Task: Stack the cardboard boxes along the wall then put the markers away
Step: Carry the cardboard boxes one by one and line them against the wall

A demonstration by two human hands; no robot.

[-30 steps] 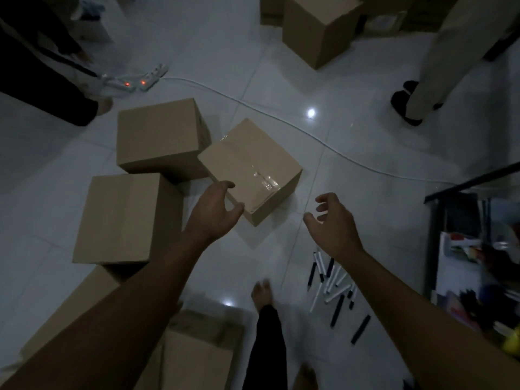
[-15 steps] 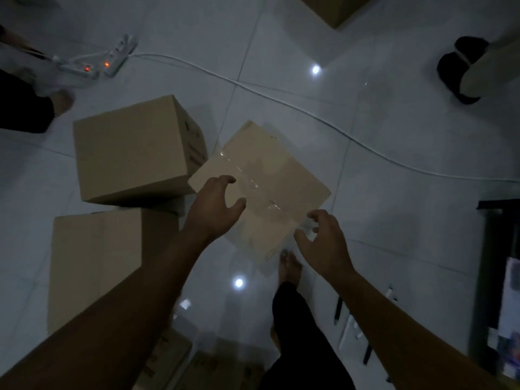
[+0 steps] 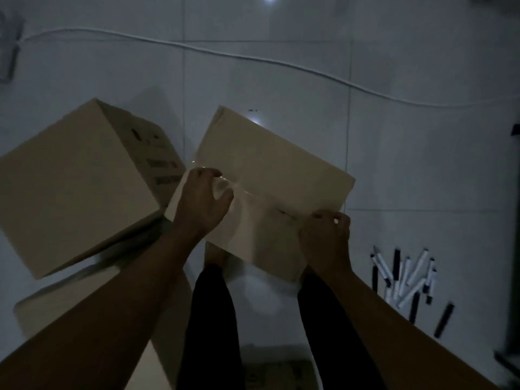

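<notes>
The taped cardboard box [image 3: 270, 175] sits in the middle of the view on the tiled floor [image 3: 422, 170], turned at an angle, with a strip of clear tape running along its top seam; both hands are on it. The left hand [image 3: 204, 202] lies over the box's near left corner, fingers curled down over the left edge and thumb spread across the top by the tape; the right hand [image 3: 326, 237] grips the near right edge, its fingers bent over the rim at the seam and the palm against the near side; whether the box has left the floor I cannot tell.

Just left of it, close to its left corner, stands a second cardboard box [image 3: 76, 181] with dark print on its side face; below that, partly hidden by the left forearm, is a third box [image 3: 56, 308]. The markers [image 3: 405, 280] lie in a loose heap on the floor to the right of the right forearm, near it but apart from the box; some are white-bodied with black caps, others all dark.

The floor is pale glossy tile, dim, with a light reflection at the top edge; a white cable [image 3: 253, 59] crosses it beyond the boxes; the person's dark trouser legs [image 3: 211, 319] show between the arms.
</notes>
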